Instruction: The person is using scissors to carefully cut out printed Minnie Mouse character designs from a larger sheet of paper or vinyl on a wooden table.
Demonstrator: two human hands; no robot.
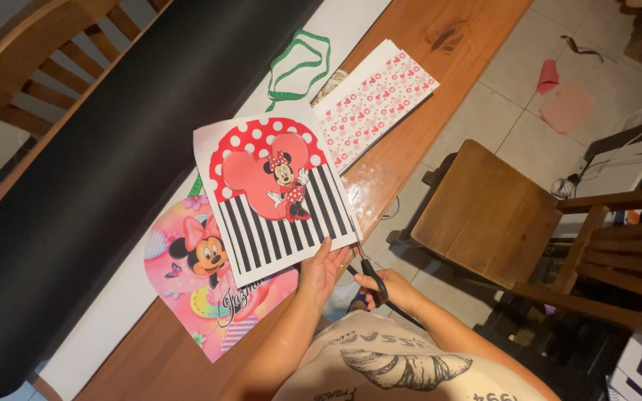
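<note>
The printed sheet (273, 197) with red dots, black stripes and a cartoon mouse is held above the wooden table (425, 44), over a pink cut-out (202, 289), pinched at its lower edge by the left hand (321, 269) to keep it taut, while black scissors (369, 278) are gripped by the right hand (388, 289), blades at the sheet's corner

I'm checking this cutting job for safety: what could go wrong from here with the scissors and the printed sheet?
The left hand grips the striped printed sheet right beside the scissors in the right hand, so the fingers might get nicked. The sheet is held up, unsupported, so it may flex and the cut could stray into the picture. The cutting happens past the table edge, so scraps would likely fall to the floor.
</note>
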